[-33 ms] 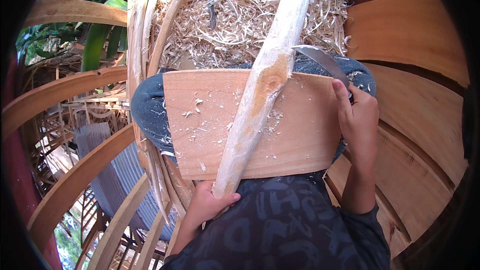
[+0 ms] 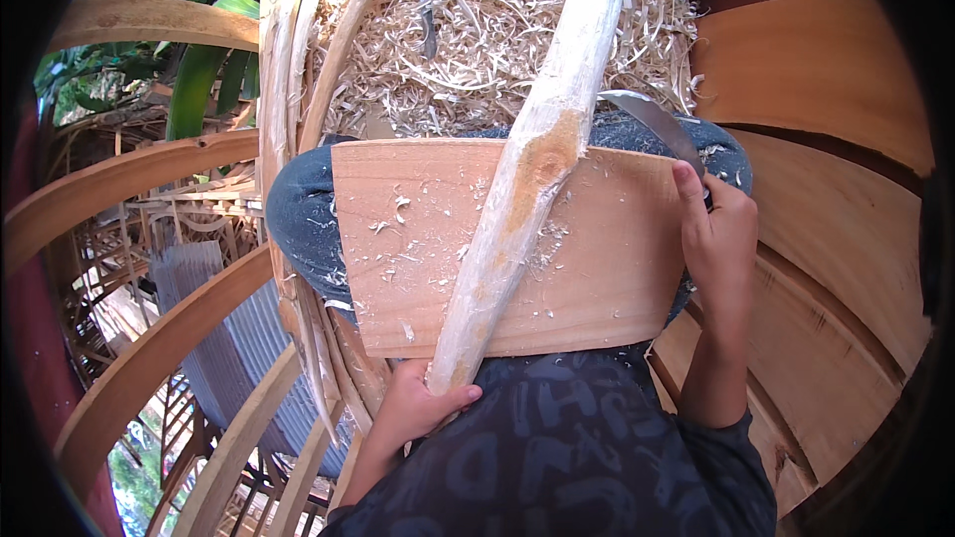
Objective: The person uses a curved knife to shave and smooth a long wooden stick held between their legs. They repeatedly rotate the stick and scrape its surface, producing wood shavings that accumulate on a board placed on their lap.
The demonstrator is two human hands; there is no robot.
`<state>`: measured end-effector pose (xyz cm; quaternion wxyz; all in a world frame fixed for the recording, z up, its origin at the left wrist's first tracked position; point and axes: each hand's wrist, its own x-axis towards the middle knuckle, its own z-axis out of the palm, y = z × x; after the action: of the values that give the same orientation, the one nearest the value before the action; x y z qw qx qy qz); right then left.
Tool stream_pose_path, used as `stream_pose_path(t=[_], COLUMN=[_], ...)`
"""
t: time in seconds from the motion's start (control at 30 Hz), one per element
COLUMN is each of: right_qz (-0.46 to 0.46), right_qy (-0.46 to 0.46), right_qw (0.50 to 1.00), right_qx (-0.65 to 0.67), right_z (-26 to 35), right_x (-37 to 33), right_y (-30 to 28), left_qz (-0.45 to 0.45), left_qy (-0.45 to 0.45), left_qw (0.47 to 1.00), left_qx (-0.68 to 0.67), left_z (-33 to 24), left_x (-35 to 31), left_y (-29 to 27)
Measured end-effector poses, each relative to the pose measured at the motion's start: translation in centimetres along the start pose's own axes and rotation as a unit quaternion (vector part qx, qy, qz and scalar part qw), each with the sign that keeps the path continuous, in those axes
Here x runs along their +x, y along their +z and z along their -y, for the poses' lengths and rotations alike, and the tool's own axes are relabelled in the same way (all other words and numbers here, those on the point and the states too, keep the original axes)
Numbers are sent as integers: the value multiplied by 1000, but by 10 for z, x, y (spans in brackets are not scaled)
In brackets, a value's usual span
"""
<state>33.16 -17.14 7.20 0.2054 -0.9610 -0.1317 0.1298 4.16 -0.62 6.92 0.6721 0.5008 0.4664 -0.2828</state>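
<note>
A pale, stripped wooden pole (image 2: 479,283) slants away from me across a flat board (image 2: 398,249) on my lap. Around a knot on the pole, a tan patch stands out from the whiter wood. My left hand (image 2: 423,403) is closed round the pole's near end, by the board's front edge. In my closed right hand (image 2: 720,229) is a curved knife (image 2: 652,121), its blade pointing left toward the pole and its handle mostly hidden by the fingers. The blade tip is close to the pole's right side, above the knot. Small shavings are scattered on the board.
Curly wood shavings (image 2: 468,50) heap up beyond my knees. A second, dark-handled knife (image 2: 427,15) lies on them. Long wooden strips (image 2: 286,89) run along the left. Slatted railings (image 2: 149,164) curve at the left, wide planks (image 2: 826,179) at the right.
The knife blade has drawn slightly away from the pole, with a small gap at its tip. The whole scene sits a little further right in the picture. My left hand keeps its hold.
</note>
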Motion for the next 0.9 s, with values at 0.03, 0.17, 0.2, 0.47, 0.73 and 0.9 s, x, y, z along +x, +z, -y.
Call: stream_pose_path(t=[0.03,0.17,0.2,0.47,0.73,0.9], right_qz=[29,134,133,67,-27,44], right_qy=[10,-144,-175,-156,118,-108], right_qw=[999,980,976,981,992,993], right_qx=[39,11,-10,-99,18,-22], right_z=[3,25,27,18,-32,8], right_x=[-3,-34,-36,-14,49,-11], right_y=[-2,-4,4,17,-23,-10], left_qz=[-8,-7,5,-32,-13,2], left_qy=[4,-1,-7,18,7,28], left_qw=[1000,1000,1000,999,1000,1000], left_qx=[10,-1,-11,-6,10,-1], left_z=[0,0,-2,-4,3,9], left_x=[0,3,4,-1,-1,5], left_y=[0,1,0,9,1,4])
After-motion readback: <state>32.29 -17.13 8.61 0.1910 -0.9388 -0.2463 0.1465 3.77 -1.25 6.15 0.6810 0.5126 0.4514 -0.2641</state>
